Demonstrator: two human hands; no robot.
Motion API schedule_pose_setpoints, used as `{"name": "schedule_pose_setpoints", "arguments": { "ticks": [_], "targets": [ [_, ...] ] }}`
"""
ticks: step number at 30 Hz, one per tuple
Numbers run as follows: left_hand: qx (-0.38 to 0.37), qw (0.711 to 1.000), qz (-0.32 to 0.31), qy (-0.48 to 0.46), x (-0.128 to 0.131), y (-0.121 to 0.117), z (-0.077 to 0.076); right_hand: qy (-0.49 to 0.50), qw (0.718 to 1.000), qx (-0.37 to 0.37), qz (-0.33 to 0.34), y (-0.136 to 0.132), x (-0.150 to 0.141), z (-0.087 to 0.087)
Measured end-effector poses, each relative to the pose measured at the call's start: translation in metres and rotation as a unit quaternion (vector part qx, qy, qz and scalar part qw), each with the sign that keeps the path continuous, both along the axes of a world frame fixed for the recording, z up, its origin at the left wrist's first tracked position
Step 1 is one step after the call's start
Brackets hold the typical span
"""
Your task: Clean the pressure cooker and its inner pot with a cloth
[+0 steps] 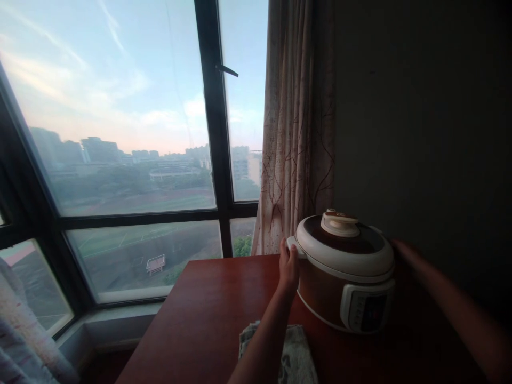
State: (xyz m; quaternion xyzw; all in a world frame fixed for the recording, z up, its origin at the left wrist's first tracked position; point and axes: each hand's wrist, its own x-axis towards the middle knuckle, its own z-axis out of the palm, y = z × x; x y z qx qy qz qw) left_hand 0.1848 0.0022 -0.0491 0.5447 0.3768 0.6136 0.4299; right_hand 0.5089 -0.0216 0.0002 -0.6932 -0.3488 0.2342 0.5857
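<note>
An electric pressure cooker (324,288) with a brown body, a cream rim and a dark lid stands upright on the reddish-brown table (224,293). My left hand (288,264) grips its left side handle, thumb up and fingers wrapped round. On top of the lid sits a cream and brown knob (340,223). The control panel (368,312) faces the near right. My right hand (404,253) reaches to the cooker's right side; its fingers are hidden behind the rim and in shadow, so their grip cannot be made out. Under my left forearm lies a folded patterned cloth (298,354).
Behind the table's left part is a large window (140,160) with dark frames and a handle (228,70). A patterned curtain (296,133) hangs behind the cooker. A dark wall (420,106) stands at the right. Another curtain (24,330) is at lower left.
</note>
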Motion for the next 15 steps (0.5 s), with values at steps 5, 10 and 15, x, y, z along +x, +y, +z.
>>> {"name": "schedule_pose_setpoints", "arguments": {
  "ticks": [5, 10, 15],
  "targets": [
    [-0.048, 0.996, -0.046, 0.063, -0.051, -0.029, -0.01, 0.05, 0.994, 0.068, -0.072, -0.05, -0.018, -0.01],
    [-0.074, 0.972, 0.039, 0.22, -0.138, -0.066, -0.044, 0.019, 0.991, 0.124, -0.038, -0.125, -0.087, -0.038],
    [-0.156, 0.895, 0.073, 0.412, -0.183, -0.106, -0.063, -0.005, 0.964, -0.006, 0.266, -0.15, -0.166, -0.111]
  ]
}}
